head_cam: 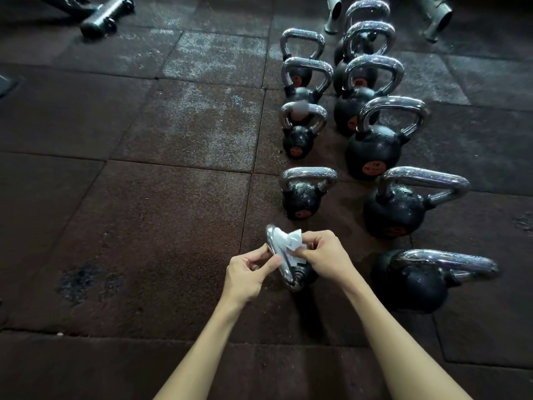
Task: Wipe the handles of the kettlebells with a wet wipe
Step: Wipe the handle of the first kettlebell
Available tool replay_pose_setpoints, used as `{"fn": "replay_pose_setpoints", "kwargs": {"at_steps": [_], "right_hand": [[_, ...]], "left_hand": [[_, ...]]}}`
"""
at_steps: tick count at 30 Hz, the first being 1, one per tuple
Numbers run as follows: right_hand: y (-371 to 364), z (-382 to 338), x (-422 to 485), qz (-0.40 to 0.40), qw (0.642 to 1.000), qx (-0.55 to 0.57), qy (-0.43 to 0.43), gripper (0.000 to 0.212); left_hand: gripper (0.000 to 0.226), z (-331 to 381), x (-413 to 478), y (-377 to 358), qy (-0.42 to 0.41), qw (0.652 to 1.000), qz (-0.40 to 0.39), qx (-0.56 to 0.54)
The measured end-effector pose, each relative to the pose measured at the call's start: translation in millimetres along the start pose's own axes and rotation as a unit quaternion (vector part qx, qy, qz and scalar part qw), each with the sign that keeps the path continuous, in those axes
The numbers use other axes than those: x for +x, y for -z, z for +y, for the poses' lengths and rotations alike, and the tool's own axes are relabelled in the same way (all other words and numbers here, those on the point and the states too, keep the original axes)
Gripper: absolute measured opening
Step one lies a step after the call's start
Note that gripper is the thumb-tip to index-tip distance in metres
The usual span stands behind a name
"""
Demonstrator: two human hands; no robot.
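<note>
Two bare forearms reach in from the bottom edge and meet over the nearest kettlebell (307, 277), a small black one standing on the floor just right of centre. Its chrome handle (284, 262) is turned edge-on to the camera. The left hand (248, 269) has its fingers curled, pinching the handle's near side between thumb and fingertips. The right hand (326, 255) is also curled, gripping a crumpled white wet wipe (291, 241) and pressing it against the upper part of the handle.

Beyond the hands, more black kettlebells with chrome handles stand in two rows running away from the camera. The left row of smaller ones (301, 197) lines up behind the held one. The right row of larger ones (395, 210) sits beside it, and the nearest of these (412, 284) is just right of the right wrist. Several carry orange round labels. All rest on dark rubber floor tiles (144, 226) with pale scuffed patches. A dark equipment leg (106, 15) lies at the top left, and grey metal feet (435, 18) stand at the top right.
</note>
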State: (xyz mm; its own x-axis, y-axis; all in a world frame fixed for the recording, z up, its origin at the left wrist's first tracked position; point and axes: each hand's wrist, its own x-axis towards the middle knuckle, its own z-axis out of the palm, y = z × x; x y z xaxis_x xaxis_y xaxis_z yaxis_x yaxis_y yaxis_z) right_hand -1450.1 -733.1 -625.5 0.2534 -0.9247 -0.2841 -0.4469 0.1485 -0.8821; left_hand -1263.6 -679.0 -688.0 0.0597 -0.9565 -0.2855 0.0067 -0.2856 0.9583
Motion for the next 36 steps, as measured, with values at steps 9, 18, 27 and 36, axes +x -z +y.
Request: {"fn": "replay_pose_setpoints", "kwargs": {"at_steps": [9,18,27,36], "right_hand": [[13.1,0.9,-12.7,-0.032,0.999,-0.041,0.005,0.011],[14.1,-10.3,-12.6,-0.030,0.997,-0.064,0.012,0.029],[3.4,-12.1,-45.4,0.023,0.994,-0.099,0.048,0.031],[-6.9,-4.0,-40.7,0.091,0.996,-0.005,-0.012,0.022]], "left_hand": [[0.058,6.5,1.4,-3.3,-0.005,0.999,0.033,0.004],[0.059,10.6,3.1,-2.4,-0.011,1.000,0.003,-0.015],[0.066,14.7,3.1,-4.4,-0.002,0.999,0.025,-0.044],[0.031,18.3,6.1,-4.6,0.005,0.999,0.012,-0.036]]}}
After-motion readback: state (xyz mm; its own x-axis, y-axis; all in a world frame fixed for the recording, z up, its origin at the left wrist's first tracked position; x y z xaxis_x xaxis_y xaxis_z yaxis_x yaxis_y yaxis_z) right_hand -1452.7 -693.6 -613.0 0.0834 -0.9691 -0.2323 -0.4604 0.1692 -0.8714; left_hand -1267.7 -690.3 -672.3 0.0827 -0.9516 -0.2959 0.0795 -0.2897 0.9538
